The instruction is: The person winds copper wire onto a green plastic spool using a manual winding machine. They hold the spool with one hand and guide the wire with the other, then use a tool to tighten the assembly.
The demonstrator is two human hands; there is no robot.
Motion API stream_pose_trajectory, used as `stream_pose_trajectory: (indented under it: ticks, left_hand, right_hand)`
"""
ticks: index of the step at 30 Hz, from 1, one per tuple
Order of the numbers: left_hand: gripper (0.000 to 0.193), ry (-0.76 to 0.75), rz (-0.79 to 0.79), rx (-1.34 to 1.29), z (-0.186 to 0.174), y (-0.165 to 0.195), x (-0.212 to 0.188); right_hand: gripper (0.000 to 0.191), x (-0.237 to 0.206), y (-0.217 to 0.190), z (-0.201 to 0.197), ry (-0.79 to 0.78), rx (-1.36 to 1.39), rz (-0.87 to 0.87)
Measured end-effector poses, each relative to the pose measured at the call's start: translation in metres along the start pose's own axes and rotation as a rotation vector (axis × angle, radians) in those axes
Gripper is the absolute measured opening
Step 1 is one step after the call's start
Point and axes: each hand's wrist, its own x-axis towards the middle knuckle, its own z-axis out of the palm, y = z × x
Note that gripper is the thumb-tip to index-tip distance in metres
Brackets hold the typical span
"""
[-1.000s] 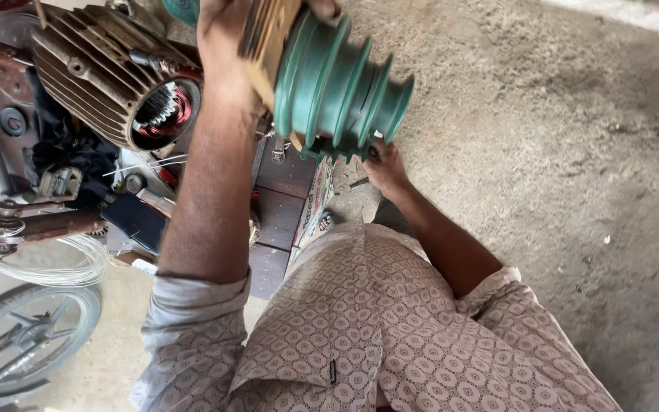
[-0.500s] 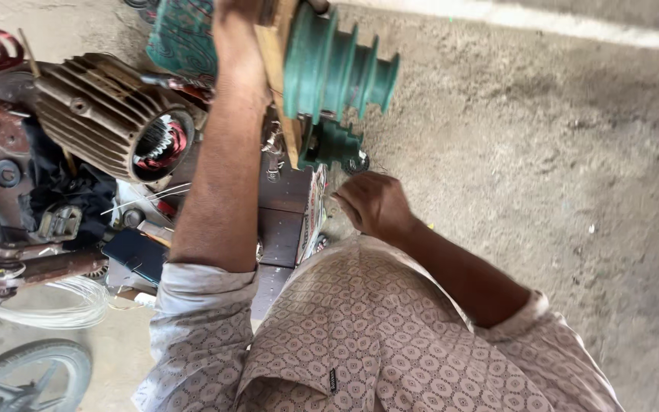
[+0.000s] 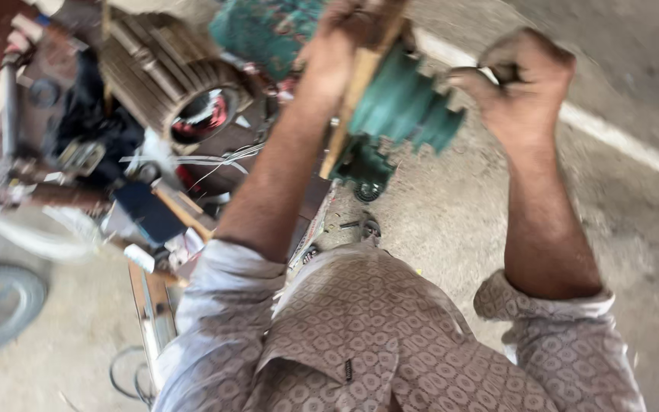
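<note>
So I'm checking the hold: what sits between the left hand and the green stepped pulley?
In the head view, a tan wooden block lies between the left hand and the green stepped pulley; the hand presses it against the pulley's face.

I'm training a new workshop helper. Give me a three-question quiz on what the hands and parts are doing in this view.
1. True or false: the left hand grips the wooden piece against the green stepped pulley.
2. The right hand is: A) resting on the ground, B) raised beside the pulley's narrow end, C) on the finned motor housing.
3. Fill in: the finned housing lies to the person's ____ of the pulley.

Key: 1 true; 2 B; 3 left.
</note>
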Motion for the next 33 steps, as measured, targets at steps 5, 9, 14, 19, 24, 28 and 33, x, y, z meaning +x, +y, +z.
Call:
stream_pose_trajectory:
  ticks: [5,9,14,19,24,28,33]
  left_hand:
    - [0.027,-0.209,0.009,-0.616,-0.002,-0.018,0.005]
    - [0.027,-0.222,0.141,-0.442,-0.003,-0.016,0.003]
    - [0.029,-0.197,0.125,-0.398,-0.005,-0.014,-0.001]
    - [0.033,-0.218,0.211,-0.368,-0.016,-0.011,-0.001]
    - [0.032,-0.202,0.195,-0.371,-0.017,-0.011,-0.001]
    - [0.034,-0.219,0.162,-0.343,-0.016,-0.025,0.006]
    - [0.034,-0.236,0.272,0.079,-0.008,-0.031,0.019]
  right_hand:
    - [0.026,-0.049,0.022,0.057,0.116,0.587,0.338]
    - [0.019,-0.072,0.017,0.085,0.162,1.0,0.489]
    - [0.018,-0.078,0.019,0.095,0.222,1.1,0.681]
    - [0.017,-0.088,0.007,0.108,0.124,1.186,0.726]
    - [0.022,-0.089,-0.018,0.122,0.14,1.179,0.764]
    - [0.011,-0.091,-0.029,0.131,0.088,0.844,0.736]
    - [0.009,-0.108,-0.023,0.136,0.17,0.619,0.863]
